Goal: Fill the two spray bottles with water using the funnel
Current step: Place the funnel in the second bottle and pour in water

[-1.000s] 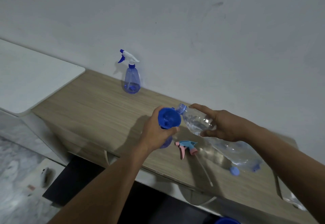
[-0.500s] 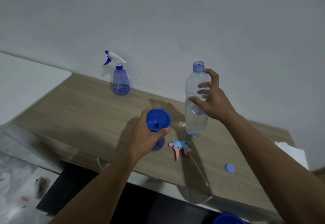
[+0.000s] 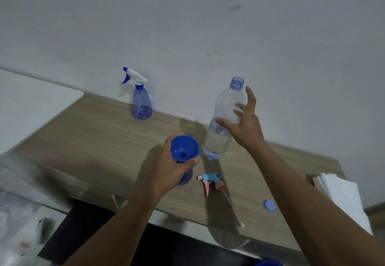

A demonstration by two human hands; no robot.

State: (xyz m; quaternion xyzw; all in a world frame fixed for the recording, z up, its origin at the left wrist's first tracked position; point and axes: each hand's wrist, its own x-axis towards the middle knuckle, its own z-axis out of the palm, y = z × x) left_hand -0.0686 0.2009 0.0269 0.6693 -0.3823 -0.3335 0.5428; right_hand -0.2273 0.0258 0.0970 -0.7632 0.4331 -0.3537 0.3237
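Two spray bottles are on the wood-grain table (image 3: pixel 93 140). The capped spray bottle (image 3: pixel 141 105), a translucent blue cone with a white and blue trigger top, stands at the back against the pale wall. The open spray bottle (image 3: pixel 186 177) is near the front edge, and only its rounded blue base shows below the left hand (image 3: pixel 170 172). That hand curls round the bottle's neck, with the thumb pressed just under the rim of the funnel (image 3: pixel 185 148). The funnel is a glossy, solid blue plastic bowl seated in the bottle's mouth, and its round drain hole faces the camera. Just right of it the water bottle (image 3: pixel 223 124), clear ribbed plastic with a bluish threaded neck and no cap, stands on the table with water in its lower part. Half a second ago the right hand (image 3: pixel 246 128) was wrapped round this bottle. Now its fingers are spread and nearly straight, with the thumb in front of the plastic and the other fingers seen through it from behind. Whether any fingertip still touches the bottle cannot be told. The left hand's grip and the funnel's seat match the earlier frame. In front of the water bottle the trigger head (image 3: pixel 210 180), light blue with pink lever and collar, lies on its side. Its thin clear dip tube (image 3: pixel 230 205) trails toward the table's front edge. The small round blue cap (image 3: pixel 269 205) lies flat farther right, well apart from the bottles. Beyond it, a folded white sheet (image 3: pixel 341 194) rests at the table's right end.
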